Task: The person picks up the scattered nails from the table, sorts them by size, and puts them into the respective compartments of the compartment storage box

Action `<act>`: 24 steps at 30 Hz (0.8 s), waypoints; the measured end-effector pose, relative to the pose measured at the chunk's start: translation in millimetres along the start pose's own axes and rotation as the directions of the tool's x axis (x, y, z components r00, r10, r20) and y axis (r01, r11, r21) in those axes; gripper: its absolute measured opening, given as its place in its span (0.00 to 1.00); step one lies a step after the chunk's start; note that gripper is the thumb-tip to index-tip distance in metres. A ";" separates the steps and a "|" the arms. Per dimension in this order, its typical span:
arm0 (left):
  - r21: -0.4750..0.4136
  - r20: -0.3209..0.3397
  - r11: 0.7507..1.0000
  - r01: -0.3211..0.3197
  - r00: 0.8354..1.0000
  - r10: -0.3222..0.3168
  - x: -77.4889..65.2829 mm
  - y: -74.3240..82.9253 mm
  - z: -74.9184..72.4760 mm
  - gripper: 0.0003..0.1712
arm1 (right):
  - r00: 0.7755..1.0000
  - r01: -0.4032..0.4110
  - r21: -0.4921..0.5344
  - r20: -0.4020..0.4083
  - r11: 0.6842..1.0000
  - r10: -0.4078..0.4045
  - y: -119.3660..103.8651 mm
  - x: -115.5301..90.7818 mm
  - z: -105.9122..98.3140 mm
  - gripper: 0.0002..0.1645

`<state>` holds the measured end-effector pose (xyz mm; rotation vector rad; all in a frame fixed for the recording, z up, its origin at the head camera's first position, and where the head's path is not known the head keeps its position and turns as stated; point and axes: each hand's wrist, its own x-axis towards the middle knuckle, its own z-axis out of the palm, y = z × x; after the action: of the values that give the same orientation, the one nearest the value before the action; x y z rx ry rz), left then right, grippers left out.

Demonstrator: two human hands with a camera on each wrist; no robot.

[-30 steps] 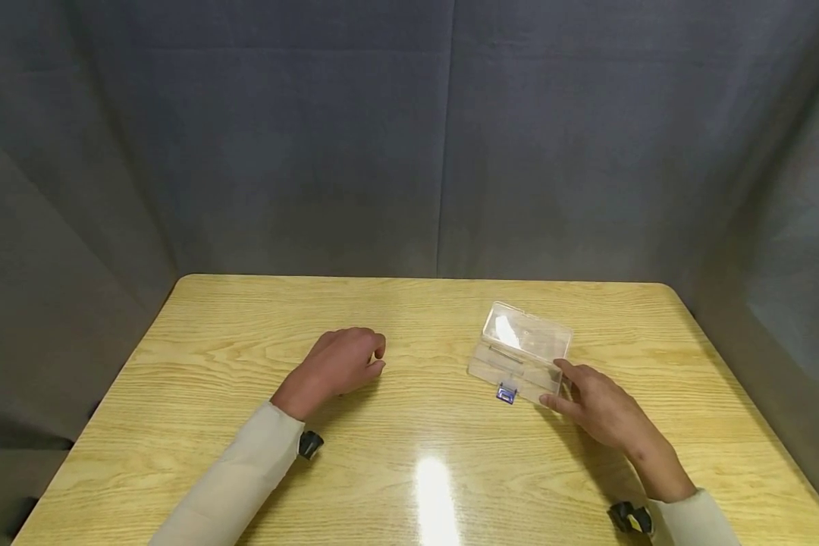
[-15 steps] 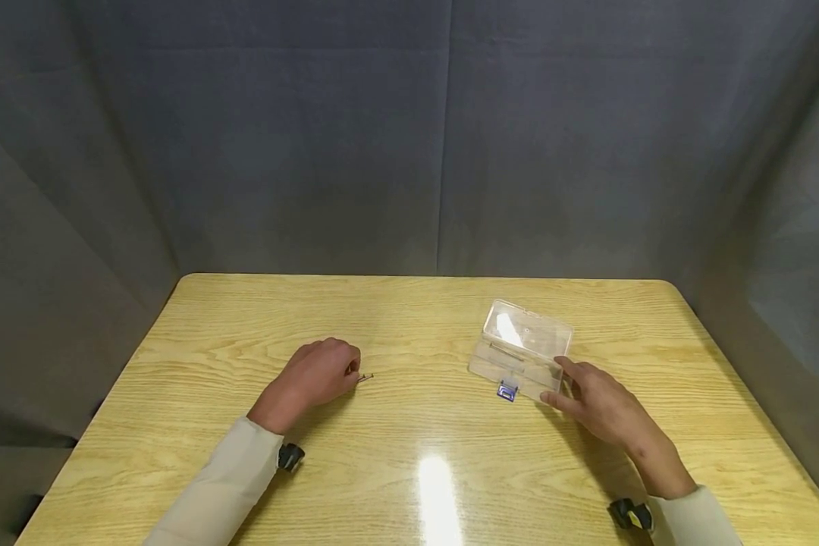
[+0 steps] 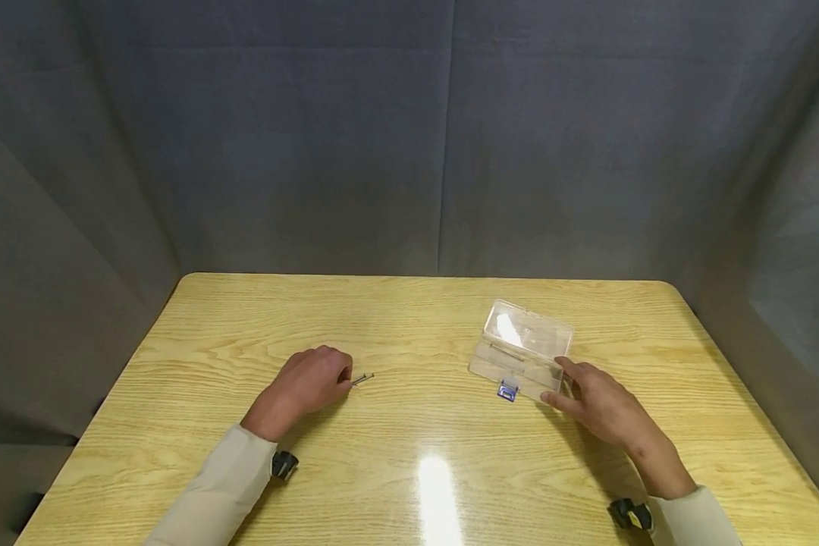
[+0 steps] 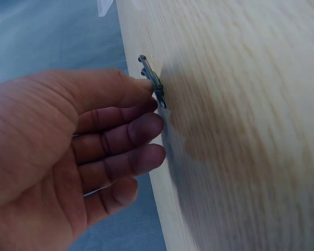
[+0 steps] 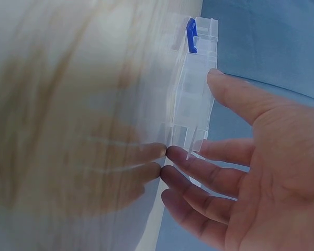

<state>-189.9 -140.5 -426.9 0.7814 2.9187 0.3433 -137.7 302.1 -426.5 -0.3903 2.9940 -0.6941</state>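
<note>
My left hand [image 3: 309, 381] is low over the table, left of centre. Its thumb and index fingertips pinch at the near end of several small metal screws [image 3: 364, 378], which lie close together on the wood. The left wrist view shows the thumb tip overlapping the screws [image 4: 152, 76], other fingers loosely bent below. My right hand [image 3: 604, 406] holds the right end of a clear plastic box [image 3: 484, 367] between thumb and index finger. The box's lid [image 3: 535, 334] stands raised at the back, and a blue latch [image 3: 508, 391] hangs at its front. Compartment walls show inside.
The wooden table [image 3: 416, 318] has rounded far corners, and a grey curtain [image 3: 314, 152] rises behind it and along both sides. A bright light reflection [image 3: 438, 497] lies near the front. Black wrist cameras [image 3: 284, 465] sit under both cuffs.
My left hand has moved left and toward me, lowering to the table, and the screws have come into view beside its fingertips. The right hand and box have stayed in place.
</note>
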 end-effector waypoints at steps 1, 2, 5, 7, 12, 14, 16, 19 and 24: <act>-0.001 -0.001 1.000 0.002 1.000 -0.002 -0.1 -0.3 0.4 0.13 | 1.000 0.001 0.001 0.000 1.000 -0.001 0.0 -0.1 0.1 0.43; -0.005 -0.003 1.000 0.004 1.000 -0.004 -0.2 -0.6 0.9 0.13 | 1.000 0.000 0.002 0.002 1.000 -0.001 0.1 -0.1 0.2 0.43; -0.014 -0.005 1.000 0.010 1.000 -0.010 -0.1 -1.2 2.2 0.13 | 1.000 0.005 0.005 0.004 1.000 -0.005 0.0 -0.2 0.1 0.43; -0.020 -0.009 1.000 0.009 1.000 -0.009 -0.1 -1.4 3.0 0.13 | 1.000 0.007 0.006 0.005 1.000 -0.007 -0.1 0.0 -0.3 0.43; -0.020 -0.020 1.000 0.002 1.000 -0.003 0.2 -0.9 4.3 0.14 | 1.000 0.013 0.011 0.010 1.000 -0.013 -0.2 1.1 -0.9 0.41; -0.016 -0.024 1.000 0.003 1.000 -0.004 0.4 -0.6 4.4 0.14 | 1.000 0.015 0.012 0.010 1.000 -0.015 -0.1 1.3 -1.0 0.41; -0.013 -0.024 1.000 0.007 1.000 -0.007 0.8 -0.6 4.9 0.14 | 1.000 0.014 0.012 0.008 1.000 -0.014 0.1 1.3 -0.9 0.41; -0.013 -0.018 1.000 0.006 1.000 -0.006 1.8 -0.4 4.9 0.14 | 1.000 0.012 0.010 0.010 1.000 -0.012 0.3 1.1 -0.8 0.42; -0.018 0.004 1.000 0.004 1.000 -0.004 3.8 -1.0 4.9 0.14 | 1.000 0.008 0.014 0.017 1.000 -0.008 0.9 1.2 -0.7 0.42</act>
<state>-192.9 -138.4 -432.1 0.7723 2.9089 0.3658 -139.1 302.8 -426.2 -0.4056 2.9714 -0.7079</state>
